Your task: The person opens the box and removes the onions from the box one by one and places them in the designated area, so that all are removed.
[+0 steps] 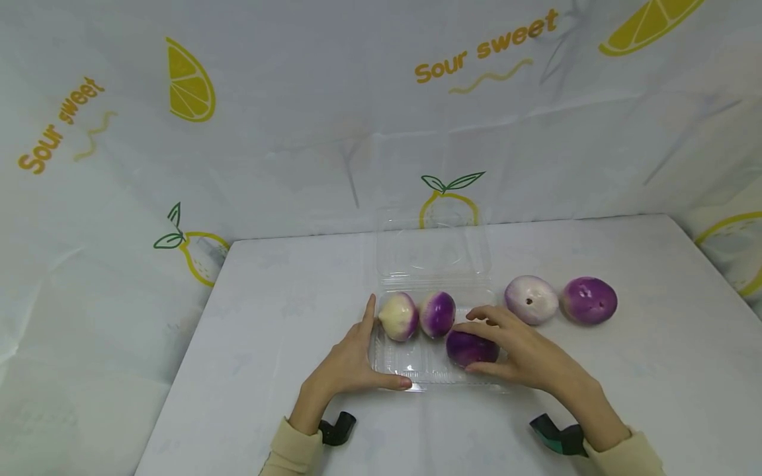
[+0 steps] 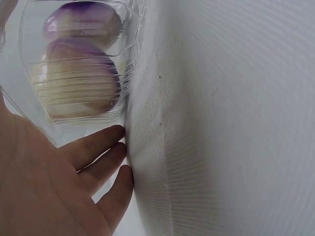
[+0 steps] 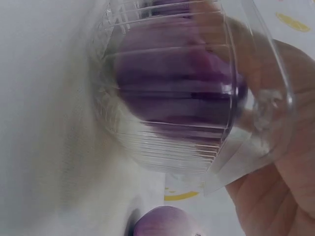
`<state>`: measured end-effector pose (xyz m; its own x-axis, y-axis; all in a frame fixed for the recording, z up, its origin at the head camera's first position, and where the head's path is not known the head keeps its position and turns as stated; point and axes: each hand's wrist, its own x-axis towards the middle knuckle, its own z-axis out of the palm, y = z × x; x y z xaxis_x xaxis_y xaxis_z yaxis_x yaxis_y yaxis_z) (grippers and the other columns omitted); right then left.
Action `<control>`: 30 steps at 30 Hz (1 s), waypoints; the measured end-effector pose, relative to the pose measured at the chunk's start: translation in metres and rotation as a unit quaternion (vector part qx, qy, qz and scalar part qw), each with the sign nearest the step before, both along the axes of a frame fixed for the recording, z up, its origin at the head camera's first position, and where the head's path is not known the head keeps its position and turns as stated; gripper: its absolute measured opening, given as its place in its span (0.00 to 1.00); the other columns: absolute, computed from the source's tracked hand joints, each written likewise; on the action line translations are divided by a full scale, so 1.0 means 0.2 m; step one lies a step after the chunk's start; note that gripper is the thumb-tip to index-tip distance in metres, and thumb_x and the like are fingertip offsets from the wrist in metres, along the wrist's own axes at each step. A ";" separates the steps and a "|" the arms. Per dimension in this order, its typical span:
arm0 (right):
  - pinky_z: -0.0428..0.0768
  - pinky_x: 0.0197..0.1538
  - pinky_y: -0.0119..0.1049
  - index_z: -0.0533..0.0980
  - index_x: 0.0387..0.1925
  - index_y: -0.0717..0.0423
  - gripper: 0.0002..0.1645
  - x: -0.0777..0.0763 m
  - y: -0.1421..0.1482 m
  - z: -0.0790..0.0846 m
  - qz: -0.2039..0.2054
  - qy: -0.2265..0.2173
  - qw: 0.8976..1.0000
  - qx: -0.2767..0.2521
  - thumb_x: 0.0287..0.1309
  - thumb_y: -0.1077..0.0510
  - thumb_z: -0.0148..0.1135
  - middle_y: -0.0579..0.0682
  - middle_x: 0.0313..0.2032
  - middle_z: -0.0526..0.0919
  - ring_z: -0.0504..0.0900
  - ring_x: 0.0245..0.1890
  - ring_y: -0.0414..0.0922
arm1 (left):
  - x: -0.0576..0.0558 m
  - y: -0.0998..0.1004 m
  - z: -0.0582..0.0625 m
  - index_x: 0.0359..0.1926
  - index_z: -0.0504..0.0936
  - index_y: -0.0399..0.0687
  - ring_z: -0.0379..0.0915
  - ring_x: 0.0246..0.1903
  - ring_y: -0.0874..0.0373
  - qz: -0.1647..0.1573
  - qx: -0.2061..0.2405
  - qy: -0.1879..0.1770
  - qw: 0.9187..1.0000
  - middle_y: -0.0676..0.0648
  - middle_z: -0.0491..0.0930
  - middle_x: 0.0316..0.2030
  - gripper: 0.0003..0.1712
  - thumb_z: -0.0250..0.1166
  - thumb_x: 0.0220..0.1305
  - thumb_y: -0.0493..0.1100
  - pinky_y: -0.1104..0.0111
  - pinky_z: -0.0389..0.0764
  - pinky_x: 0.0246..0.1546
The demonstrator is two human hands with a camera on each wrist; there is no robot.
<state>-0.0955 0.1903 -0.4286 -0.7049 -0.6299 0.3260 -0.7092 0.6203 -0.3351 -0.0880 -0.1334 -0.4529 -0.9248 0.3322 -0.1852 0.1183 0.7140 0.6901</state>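
A clear plastic clamshell box (image 1: 417, 375) lies with its lid (image 1: 431, 254) folded back. My right hand (image 1: 532, 354) holds a dark purple turnip (image 1: 471, 348) in the front right of the box, thumb on the near side and fingers over the far side. Through the ribbed wall, that turnip (image 3: 172, 83) shows in the right wrist view. A cream-and-purple turnip (image 1: 397, 317) and a purple-and-white one (image 1: 438, 314) sit side by side at the back left. With fingers spread, my left hand (image 1: 351, 363) rests along the box's left side, thumb at the front rim.
Right of the box, a pale turnip (image 1: 532, 299) and a purple turnip (image 1: 589, 301) lie on the white-covered table (image 1: 256, 344). Behind the table hangs a white cloth (image 1: 286, 132) printed with lemons and lettering. Black wrist mounts (image 1: 338, 428) stick out from both wrists.
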 end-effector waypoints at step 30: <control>0.84 0.53 0.35 0.78 0.62 0.45 0.47 0.01 0.05 0.08 -0.030 0.010 0.999 -0.027 0.35 0.49 0.87 0.47 0.55 0.79 0.78 0.53 0.43 | 0.00 0.00 0.01 0.82 0.27 0.62 0.57 0.77 0.43 0.002 -0.007 0.001 1.000 0.45 0.61 0.78 0.89 0.79 0.33 0.77 0.42 0.68 0.71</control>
<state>-0.0934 0.2013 -0.4126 -0.7336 -0.5687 0.3721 -0.6785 0.6429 -0.3553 -0.0884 -0.1334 -0.4519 -0.9268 0.3254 -0.1875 0.1164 0.7235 0.6804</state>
